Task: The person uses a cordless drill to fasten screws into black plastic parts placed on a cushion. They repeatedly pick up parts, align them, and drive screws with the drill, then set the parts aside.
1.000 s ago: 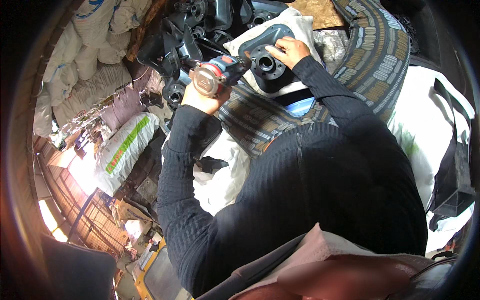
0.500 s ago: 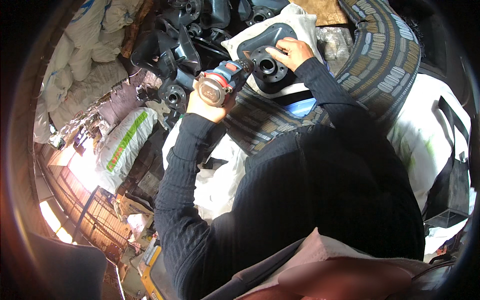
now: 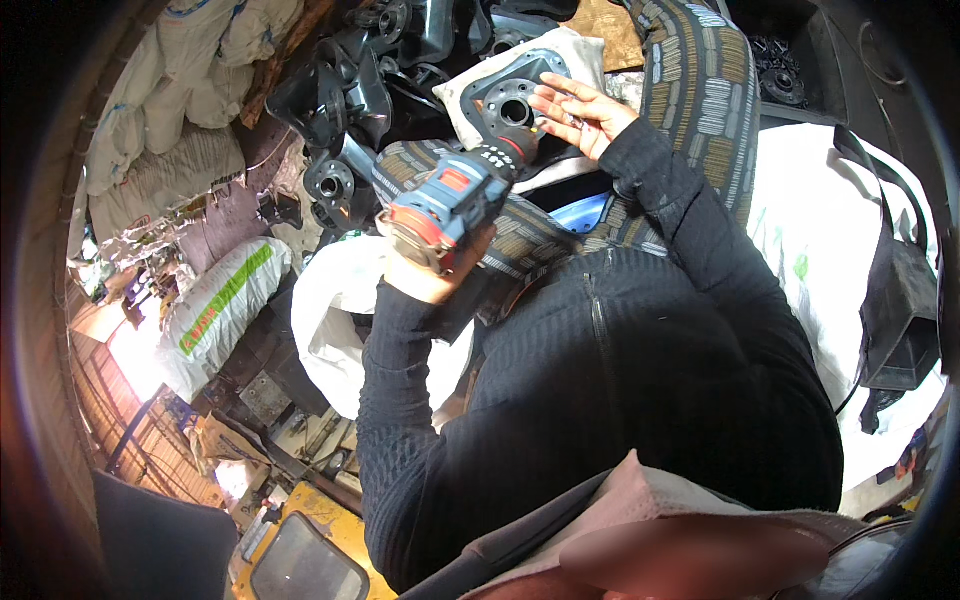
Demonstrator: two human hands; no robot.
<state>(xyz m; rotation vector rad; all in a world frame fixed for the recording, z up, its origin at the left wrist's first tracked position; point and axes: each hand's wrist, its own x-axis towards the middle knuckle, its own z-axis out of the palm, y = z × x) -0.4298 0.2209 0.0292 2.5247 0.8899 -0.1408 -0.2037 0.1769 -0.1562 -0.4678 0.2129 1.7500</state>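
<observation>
My left hand (image 3: 432,280) is wrapped round a blue cordless drill (image 3: 452,200) whose black chuck points up and to the right. The drill's front end is at the lower right of the round drilled flange of a dark metal part (image 3: 490,103); I cannot tell whether it touches. The part lies on a pale cloth pad (image 3: 455,95). Just right of the flange, my right hand (image 3: 590,118) is turned palm up with its fingers stretched out. Small shiny metal pieces rest in it, too small to name surely.
More dark flanged metal parts (image 3: 365,90) are heaped beyond the pad on the left. A patterned padded cushion (image 3: 700,100) curves along the right. White sacks (image 3: 335,290) stand on both sides. A dark bin with metal parts (image 3: 780,85) is at the far right.
My right hand has left the flange and turned palm up beside it. The drill has swung across to the flange's lower edge. The view has shifted slightly.
</observation>
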